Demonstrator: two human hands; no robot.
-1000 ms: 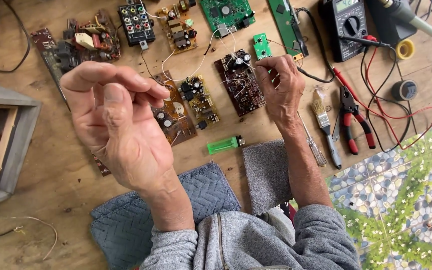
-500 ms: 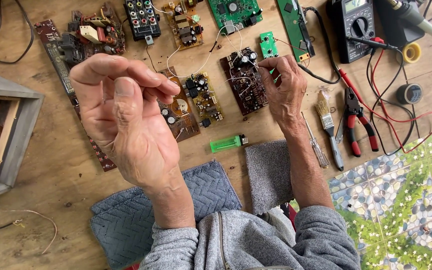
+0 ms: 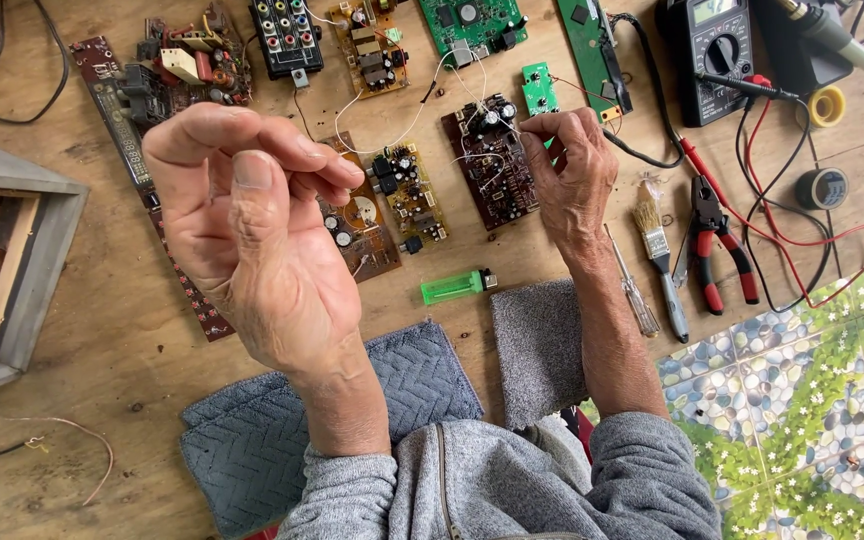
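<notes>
While the wooden table [image 3: 72,330] fills most of the frame, two grey cloths [image 3: 252,440] lie at lower centre. Left of centre, the left hand [image 3: 252,230] is raised, its thumb and fingers pinched on something too thin to make out. Right of centre, the right hand [image 3: 572,180] rests on a brown circuit board [image 3: 487,165], fingertips pinching thin white wires [image 3: 472,95] at its upper edge. Red-handled pliers [image 3: 717,245], a brush [image 3: 657,255] and a green lighter [image 3: 452,288] lie nearby.
</notes>
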